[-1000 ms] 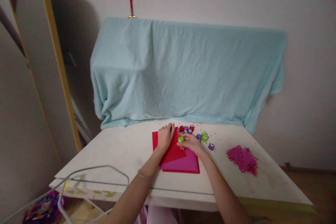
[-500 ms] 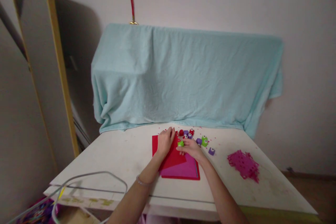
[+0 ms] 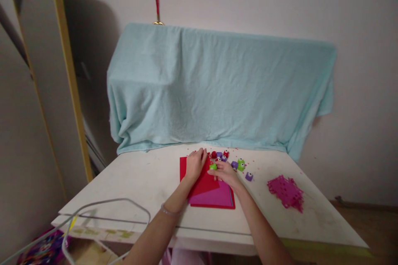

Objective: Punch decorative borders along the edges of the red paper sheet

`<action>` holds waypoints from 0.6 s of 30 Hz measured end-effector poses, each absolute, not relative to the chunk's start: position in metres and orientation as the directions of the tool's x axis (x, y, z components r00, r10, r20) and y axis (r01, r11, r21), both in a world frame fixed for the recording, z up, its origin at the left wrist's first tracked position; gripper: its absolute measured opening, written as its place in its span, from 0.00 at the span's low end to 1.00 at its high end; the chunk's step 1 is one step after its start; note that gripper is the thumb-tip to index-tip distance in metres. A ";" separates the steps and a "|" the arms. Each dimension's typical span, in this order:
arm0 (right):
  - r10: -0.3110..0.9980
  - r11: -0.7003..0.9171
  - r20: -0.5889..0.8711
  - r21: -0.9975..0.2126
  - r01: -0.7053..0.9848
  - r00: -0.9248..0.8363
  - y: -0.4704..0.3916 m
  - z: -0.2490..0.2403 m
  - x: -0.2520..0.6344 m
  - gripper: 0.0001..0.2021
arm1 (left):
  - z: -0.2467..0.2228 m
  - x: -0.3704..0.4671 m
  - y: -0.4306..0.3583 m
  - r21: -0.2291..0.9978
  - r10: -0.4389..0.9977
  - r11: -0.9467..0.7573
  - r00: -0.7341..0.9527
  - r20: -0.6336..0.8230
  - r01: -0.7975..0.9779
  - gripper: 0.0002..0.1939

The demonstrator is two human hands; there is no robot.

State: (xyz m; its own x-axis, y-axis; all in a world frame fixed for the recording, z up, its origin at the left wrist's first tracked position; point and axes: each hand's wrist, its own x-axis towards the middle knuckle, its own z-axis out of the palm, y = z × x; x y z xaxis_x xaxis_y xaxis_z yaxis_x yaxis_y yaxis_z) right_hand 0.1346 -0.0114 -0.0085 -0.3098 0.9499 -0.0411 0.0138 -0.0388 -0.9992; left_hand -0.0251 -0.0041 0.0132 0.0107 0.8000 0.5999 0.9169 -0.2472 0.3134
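A red sheet of paper [image 3: 203, 184] lies at an angle over a pink sheet [image 3: 214, 197] and a red one, stacked on the white table. My left hand [image 3: 195, 165] is at the far part of the top red sheet, its fingers closed on it. Between the fingers and thumb of my right hand [image 3: 226, 173] is a small green craft punch [image 3: 213, 167], at the red sheet's right edge. Beyond that hand are several more punches: a purple one [image 3: 249, 177], a green one [image 3: 241, 167] and a red one [image 3: 226, 154].
A pink sheet full of punched holes [image 3: 286, 192] lies on the right of the white table [image 3: 139, 182]. Tiny paper bits are scattered near the punches. A pale blue towel [image 3: 217, 91] hangs behind. A grey cable [image 3: 118, 201] loops over the front left edge.
The view has shifted slightly. Both hands keep nearly the same place on the paper, with the green punch still held in the right hand.
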 end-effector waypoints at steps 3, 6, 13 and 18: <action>0.952 -0.043 -0.041 -0.999 0.000 -0.304 -0.011 -0.010 0.135 0.22 | 0.015 -0.025 -0.005 0.311 0.803 -0.241 0.009 0.596 0.919 0.17; 0.954 -0.030 -0.026 -1.000 -0.009 -0.299 -0.010 -0.013 0.135 0.21 | 0.016 -0.024 -0.005 0.307 0.817 -0.216 -0.001 0.577 0.927 0.17; 0.973 0.097 0.093 -0.995 0.010 -0.213 -0.008 -0.020 0.133 0.20 | 0.017 -0.025 -0.005 0.317 0.819 -0.221 -0.001 0.574 0.922 0.17; 0.976 0.141 0.135 -0.990 0.025 -0.173 -0.004 -0.024 0.132 0.21 | 0.014 -0.025 -0.003 0.326 0.818 -0.216 -0.012 0.575 0.921 0.17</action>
